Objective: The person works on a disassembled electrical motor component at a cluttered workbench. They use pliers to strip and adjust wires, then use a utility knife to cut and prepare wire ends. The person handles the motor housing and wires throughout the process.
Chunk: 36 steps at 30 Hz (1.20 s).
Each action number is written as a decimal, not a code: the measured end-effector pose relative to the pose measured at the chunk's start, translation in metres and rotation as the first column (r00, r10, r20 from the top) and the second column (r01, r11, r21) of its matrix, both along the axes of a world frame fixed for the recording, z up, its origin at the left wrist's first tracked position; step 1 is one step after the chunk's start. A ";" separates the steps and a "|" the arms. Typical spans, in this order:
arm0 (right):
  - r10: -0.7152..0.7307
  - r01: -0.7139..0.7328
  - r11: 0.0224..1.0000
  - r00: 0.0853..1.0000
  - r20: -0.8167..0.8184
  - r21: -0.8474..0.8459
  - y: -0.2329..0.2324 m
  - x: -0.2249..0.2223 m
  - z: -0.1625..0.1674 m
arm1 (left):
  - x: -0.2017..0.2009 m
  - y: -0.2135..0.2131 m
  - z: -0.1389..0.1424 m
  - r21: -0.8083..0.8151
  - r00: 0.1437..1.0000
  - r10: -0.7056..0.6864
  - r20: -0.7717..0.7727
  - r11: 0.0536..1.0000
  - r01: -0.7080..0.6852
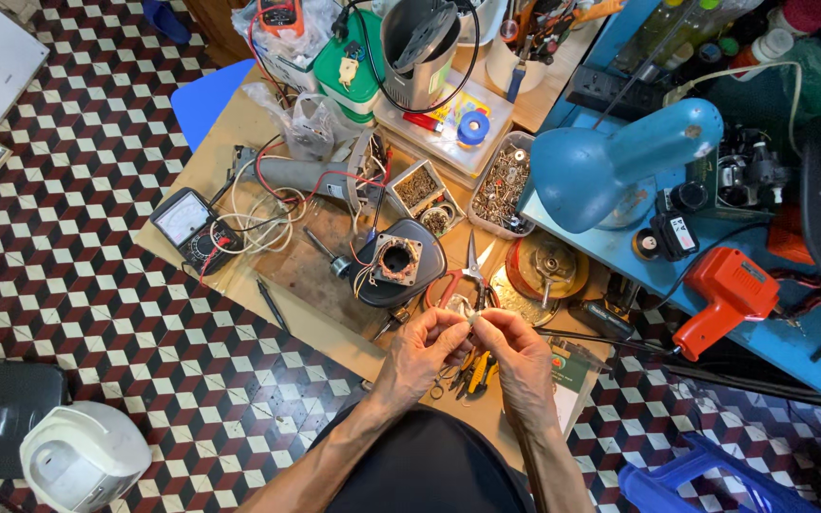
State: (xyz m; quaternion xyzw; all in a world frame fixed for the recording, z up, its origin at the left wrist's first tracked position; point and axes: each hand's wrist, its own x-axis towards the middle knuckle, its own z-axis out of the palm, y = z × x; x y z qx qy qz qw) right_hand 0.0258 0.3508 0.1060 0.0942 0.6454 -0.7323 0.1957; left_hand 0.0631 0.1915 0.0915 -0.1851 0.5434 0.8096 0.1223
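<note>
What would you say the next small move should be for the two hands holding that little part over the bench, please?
Probably lay the small clear piece on the bench beside the opened dark housing: both the left hand and the right hand pinch it, so neither can reach the pliers.

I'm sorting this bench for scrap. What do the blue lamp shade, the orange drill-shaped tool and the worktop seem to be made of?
Lamp shade: probably painted metal, with a dull blue coat that is worn and chipped in spots.
Orange tool: looks like moulded plastic, with an even colour and a soft sheen.
Worktop: seemingly wood or board, tan and matt, with dark stains.
</note>
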 end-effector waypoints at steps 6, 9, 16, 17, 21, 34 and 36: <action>-0.024 0.024 1.000 0.997 -0.067 0.001 -0.002 0.009 0.010 | 0.001 -0.003 0.028 -0.191 0.996 -0.032 -0.089 0.981 0.014; -0.068 0.070 0.996 0.997 -0.038 0.060 -0.004 0.012 0.017 | 0.001 -0.009 0.039 -0.305 0.992 -0.057 -0.113 0.952 0.020; -0.048 0.050 0.997 0.998 -0.040 0.063 -0.004 0.023 0.025 | 0.008 -0.014 0.036 -0.046 0.996 -0.068 -0.049 0.997 0.066; -0.053 0.054 0.997 0.998 -0.023 0.051 -0.003 0.024 0.024 | 0.009 -0.015 0.033 -0.034 0.996 -0.081 -0.024 0.996 0.080; -0.034 0.035 0.999 0.999 -0.014 0.011 0.002 0.027 0.020 | 0.013 -0.014 0.025 -0.001 0.992 -0.114 -0.060 0.993 0.114; 0.036 -0.019 0.974 0.997 -0.070 0.228 0.008 0.017 0.027 | -0.001 -0.005 0.050 -0.388 0.978 -0.177 -0.113 0.914 0.120; 0.056 -0.036 0.970 0.996 -0.074 0.241 0.010 0.014 0.027 | -0.004 -0.005 0.053 -0.449 0.972 -0.207 -0.115 0.883 0.135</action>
